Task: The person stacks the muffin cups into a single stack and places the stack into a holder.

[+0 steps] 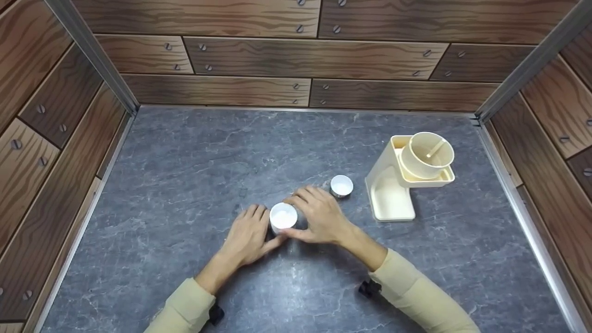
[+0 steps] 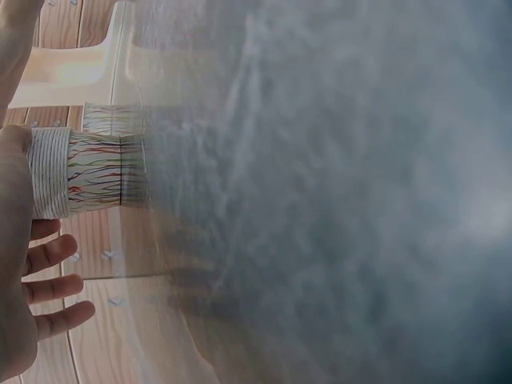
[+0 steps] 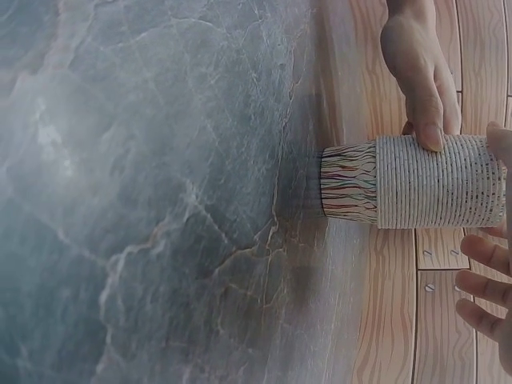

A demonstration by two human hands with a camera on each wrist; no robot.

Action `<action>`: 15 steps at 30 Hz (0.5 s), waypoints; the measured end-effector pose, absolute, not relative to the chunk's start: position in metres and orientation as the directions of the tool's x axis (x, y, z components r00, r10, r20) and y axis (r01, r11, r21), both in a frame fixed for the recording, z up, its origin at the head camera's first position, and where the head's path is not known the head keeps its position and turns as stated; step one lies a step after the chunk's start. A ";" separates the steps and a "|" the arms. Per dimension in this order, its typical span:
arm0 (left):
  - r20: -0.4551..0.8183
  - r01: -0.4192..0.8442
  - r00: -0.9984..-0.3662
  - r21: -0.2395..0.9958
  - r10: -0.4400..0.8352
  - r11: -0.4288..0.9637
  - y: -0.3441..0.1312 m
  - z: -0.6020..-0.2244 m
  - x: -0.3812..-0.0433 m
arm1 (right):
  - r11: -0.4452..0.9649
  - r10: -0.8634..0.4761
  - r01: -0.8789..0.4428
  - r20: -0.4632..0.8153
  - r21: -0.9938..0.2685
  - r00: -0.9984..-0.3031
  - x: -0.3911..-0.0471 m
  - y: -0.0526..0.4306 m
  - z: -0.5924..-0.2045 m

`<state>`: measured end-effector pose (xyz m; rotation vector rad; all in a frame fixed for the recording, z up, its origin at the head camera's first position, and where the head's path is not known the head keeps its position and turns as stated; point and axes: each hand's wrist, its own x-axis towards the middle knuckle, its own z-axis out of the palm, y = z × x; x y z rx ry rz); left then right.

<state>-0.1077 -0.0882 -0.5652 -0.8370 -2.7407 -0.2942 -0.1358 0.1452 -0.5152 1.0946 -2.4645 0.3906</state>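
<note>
A stack of paper cups (image 1: 283, 216) with coloured squiggly lines and ribbed rims stands on the grey stone-look table (image 1: 185, 185). My left hand (image 1: 249, 233) holds its left side and my right hand (image 1: 319, 215) curls round its right side. In the left wrist view the stack (image 2: 80, 172) lies against my palm, and three fingers (image 2: 56, 280) spread free beside it. In the right wrist view the stack (image 3: 408, 182) has the left thumb (image 3: 420, 96) pressed on its ribbed side, while my right fingers (image 3: 480, 288) hang apart from it.
A single paper cup (image 1: 341, 186) stands just right of my right hand. Further right is a cream plastic machine (image 1: 393, 194) with a round bowl (image 1: 426, 155) on top. Wood-look walls (image 1: 296, 60) close in the table on three sides.
</note>
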 end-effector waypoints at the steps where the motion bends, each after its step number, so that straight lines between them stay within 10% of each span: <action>1: 0.306 0.570 -0.799 0.116 0.517 0.813 -0.088 -0.565 -0.108 | 0.653 -0.637 -0.753 0.475 -0.087 -0.607 -0.136 0.145 -0.515; 15: 0.318 0.567 -0.798 0.109 0.512 0.816 -0.088 -0.565 -0.108 | 0.639 -0.644 -0.765 0.488 -0.082 -0.590 -0.135 0.145 -0.515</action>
